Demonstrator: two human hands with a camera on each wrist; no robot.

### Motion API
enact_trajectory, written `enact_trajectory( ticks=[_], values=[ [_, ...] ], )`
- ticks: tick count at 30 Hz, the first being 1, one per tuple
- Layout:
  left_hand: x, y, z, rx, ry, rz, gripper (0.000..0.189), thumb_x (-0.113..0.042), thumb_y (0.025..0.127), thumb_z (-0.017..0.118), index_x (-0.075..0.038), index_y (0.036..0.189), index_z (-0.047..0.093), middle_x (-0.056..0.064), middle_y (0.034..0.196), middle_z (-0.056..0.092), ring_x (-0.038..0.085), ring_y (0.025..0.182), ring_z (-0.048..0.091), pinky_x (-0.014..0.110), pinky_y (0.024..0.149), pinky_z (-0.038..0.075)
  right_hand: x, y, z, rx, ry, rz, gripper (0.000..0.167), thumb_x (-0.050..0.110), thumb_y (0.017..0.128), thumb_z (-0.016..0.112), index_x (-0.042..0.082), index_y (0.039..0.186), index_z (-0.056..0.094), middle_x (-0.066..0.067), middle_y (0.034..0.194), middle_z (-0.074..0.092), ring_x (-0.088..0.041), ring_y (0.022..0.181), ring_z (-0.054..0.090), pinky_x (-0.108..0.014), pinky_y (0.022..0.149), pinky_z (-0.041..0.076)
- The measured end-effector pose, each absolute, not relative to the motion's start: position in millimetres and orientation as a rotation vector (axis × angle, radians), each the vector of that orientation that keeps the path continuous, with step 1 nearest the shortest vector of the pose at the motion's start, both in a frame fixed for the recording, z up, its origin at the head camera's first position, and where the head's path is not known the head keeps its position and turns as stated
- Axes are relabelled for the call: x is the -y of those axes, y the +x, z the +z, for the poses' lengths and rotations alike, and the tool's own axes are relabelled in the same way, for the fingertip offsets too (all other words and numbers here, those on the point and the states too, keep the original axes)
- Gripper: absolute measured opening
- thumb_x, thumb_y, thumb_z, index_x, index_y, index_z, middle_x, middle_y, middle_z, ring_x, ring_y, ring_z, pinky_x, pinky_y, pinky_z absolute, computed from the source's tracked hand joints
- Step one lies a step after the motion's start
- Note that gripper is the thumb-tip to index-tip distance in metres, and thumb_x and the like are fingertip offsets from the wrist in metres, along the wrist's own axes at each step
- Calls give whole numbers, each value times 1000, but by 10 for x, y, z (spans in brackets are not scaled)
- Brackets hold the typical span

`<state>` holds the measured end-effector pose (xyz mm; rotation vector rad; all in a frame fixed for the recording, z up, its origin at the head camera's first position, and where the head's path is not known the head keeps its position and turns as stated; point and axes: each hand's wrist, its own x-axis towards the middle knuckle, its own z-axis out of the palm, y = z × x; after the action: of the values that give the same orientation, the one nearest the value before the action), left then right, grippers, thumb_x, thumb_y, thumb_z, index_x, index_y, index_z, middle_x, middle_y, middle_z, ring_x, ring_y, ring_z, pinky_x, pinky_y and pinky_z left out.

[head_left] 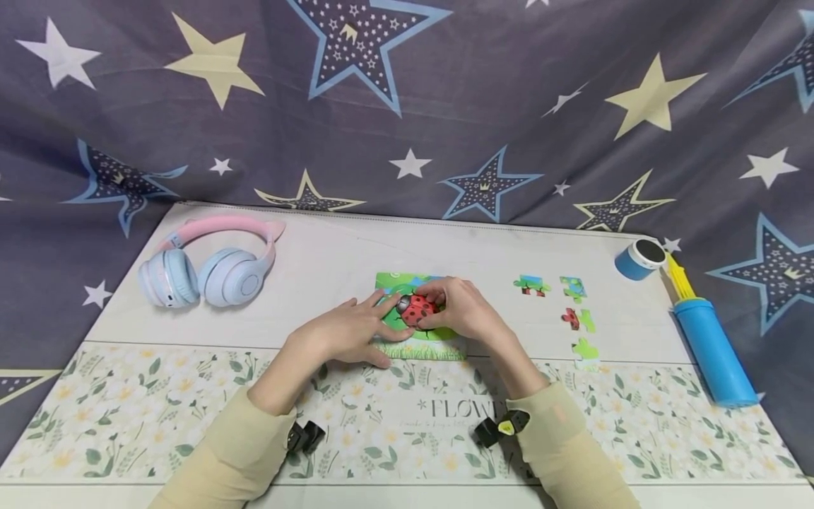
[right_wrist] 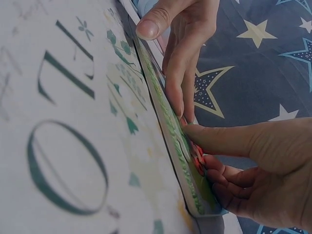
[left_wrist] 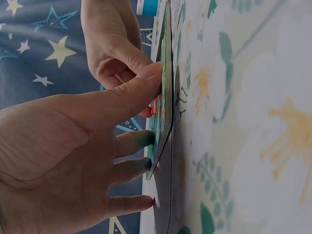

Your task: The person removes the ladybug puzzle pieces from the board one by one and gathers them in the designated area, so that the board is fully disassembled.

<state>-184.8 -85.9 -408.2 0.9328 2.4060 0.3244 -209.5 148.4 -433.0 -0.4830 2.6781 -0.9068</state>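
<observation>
Several loose jigsaw pieces in green, blue and red [head_left: 531, 285] lie right of centre in the head view, well apart from the flat rectangular board printed with grass and leaves [head_left: 420, 351] in the middle of the frame. On that board sits the red, black-spotted ladybird [head_left: 415, 309]. The bare right hand [head_left: 463, 307] appears to pinch the ladybird's right side between thumb and curled fingers, though these hide whether that part is separate from the board. The bare left hand [head_left: 348, 331] is spread, fingertips reaching onto the board's left part.

A sideways push from the pinching fingers could slide the board if the left hand bears on it too lightly; how hard it presses, I cannot tell. Fingers crowding the ladybird could also knock parts out of line. The cream right sleeve [head_left: 553, 420], swung outward, might brush the lowest loose piece.
</observation>
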Motion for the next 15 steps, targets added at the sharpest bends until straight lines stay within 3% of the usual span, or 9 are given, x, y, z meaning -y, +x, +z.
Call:
enact_trajectory(
  ticks=[15],
  values=[
    [848, -1846, -4082, -2406, 947, 321, 59, -42, 95, 70, -31, 150, 53, 16, 174, 10, 43, 161, 3, 71, 124, 19, -1472, -2113, -4340, -2692, -445, -898, 56, 23, 80, 91, 13, 131, 71, -4, 106, 76, -17, 95, 68, -38, 87, 57]
  ],
)
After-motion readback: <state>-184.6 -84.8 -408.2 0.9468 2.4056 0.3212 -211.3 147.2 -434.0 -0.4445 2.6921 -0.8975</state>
